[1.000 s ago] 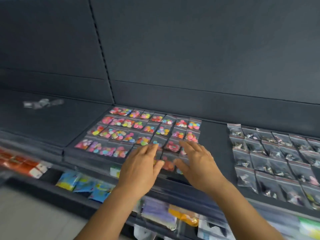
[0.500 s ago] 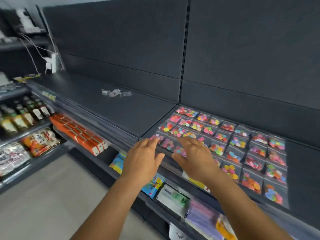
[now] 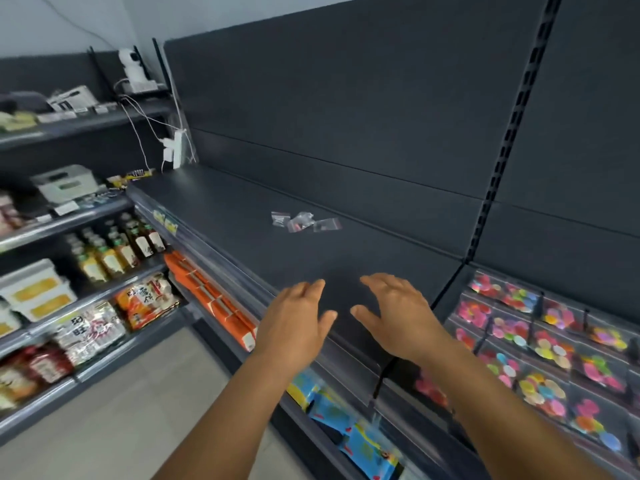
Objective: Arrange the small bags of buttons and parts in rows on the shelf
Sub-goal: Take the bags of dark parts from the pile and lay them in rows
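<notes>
Both hands had left the rows of coloured button bags (image 3: 540, 348) and swung leftward over the bare dark shelf (image 3: 242, 216). The left hand (image 3: 294, 320) and right hand (image 3: 398, 317) hovered spread and empty, well short of the loose clear bags (image 3: 304, 221) lying farther back on that shelf, probably the next to be sorted.

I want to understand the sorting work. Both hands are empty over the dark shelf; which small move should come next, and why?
Probably reach forward to the loose clear bags. They lie in a heap farther back on the shelf, while the colourful button bags at right already sit in rows. The left hand and right hand are open and hold nothing.
</notes>
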Demonstrator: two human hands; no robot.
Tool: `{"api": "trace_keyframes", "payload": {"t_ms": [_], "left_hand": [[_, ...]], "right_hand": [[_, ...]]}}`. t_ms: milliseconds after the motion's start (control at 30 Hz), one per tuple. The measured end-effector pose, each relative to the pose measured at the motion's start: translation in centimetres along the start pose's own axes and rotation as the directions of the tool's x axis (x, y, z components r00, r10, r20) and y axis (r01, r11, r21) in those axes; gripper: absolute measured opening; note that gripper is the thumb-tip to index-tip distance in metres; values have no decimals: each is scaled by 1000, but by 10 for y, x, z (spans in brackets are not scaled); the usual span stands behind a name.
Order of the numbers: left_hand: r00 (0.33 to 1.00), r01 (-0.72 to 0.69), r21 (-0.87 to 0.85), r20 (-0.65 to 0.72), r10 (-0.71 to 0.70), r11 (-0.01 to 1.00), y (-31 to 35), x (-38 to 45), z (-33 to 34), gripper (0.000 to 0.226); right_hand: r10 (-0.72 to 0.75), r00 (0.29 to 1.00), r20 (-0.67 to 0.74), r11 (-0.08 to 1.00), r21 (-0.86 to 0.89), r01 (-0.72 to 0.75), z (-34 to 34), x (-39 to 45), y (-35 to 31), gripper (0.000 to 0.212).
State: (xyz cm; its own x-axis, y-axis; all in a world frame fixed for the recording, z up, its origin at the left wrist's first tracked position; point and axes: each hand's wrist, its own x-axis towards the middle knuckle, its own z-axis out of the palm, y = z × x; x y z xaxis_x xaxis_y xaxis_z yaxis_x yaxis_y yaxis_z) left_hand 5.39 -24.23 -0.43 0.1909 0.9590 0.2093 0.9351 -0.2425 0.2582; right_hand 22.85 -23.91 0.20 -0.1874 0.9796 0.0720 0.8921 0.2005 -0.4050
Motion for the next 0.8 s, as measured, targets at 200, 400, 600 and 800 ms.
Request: {"api": "trace_keyframes", "payload": {"t_ms": [200, 400, 600, 800], "left_hand": [[998, 64, -14, -15, -64, 998, -53, 67, 0, 60], [994, 108, -60, 14, -107, 992, -94, 125, 9, 62], [996, 87, -93, 44, -83, 992, -137, 190, 24, 58], [994, 7, -112, 113, 6, 994, -184, 245, 38, 52]], "right_hand": [[-25, 999, 41, 1000, 19, 24, 6, 84, -14, 63], [-6, 997, 78, 997, 71, 0, 22, 149, -30, 63], [38, 997, 68, 996, 81, -43, 47, 214, -44, 59], [78, 997, -10, 997, -1, -78, 71, 275, -54, 47]]}}
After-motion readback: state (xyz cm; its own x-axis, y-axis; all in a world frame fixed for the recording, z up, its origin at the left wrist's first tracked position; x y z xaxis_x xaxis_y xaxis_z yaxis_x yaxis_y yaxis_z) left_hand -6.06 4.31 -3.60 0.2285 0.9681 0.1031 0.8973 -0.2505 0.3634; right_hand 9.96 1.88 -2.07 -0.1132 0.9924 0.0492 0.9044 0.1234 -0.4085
